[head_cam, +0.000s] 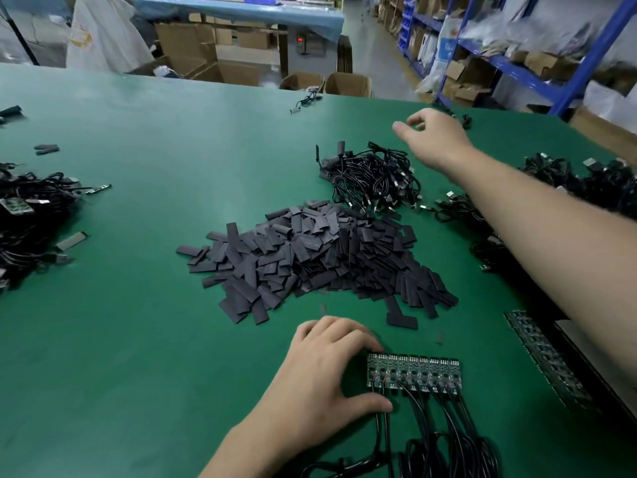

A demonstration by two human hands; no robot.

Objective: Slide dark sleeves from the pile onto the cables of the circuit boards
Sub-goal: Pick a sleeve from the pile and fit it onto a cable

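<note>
A big pile of flat dark sleeves (pixel 317 257) lies in the middle of the green table (pixel 138 132). In front of it sits a row of joined circuit boards (pixel 413 374), their black cables (pixel 444 439) trailing toward me. My left hand (pixel 327 370) rests on the table at the left end of the boards, fingers touching the board edge and thumb by the first cable. My right hand (pixel 431 139) hovers far out above a tangled bundle of black cables (pixel 375 177), fingers loosely curled and holding nothing.
More cable heaps lie at the right (pixel 568 188) and at the left edge (pixel 31 219). A strip of boards (pixel 544 357) lies by a tray at the near right. Stray sleeves (pixel 46 149) and a loose cable (pixel 306 100) sit far back. Cardboard boxes and blue shelving stand beyond.
</note>
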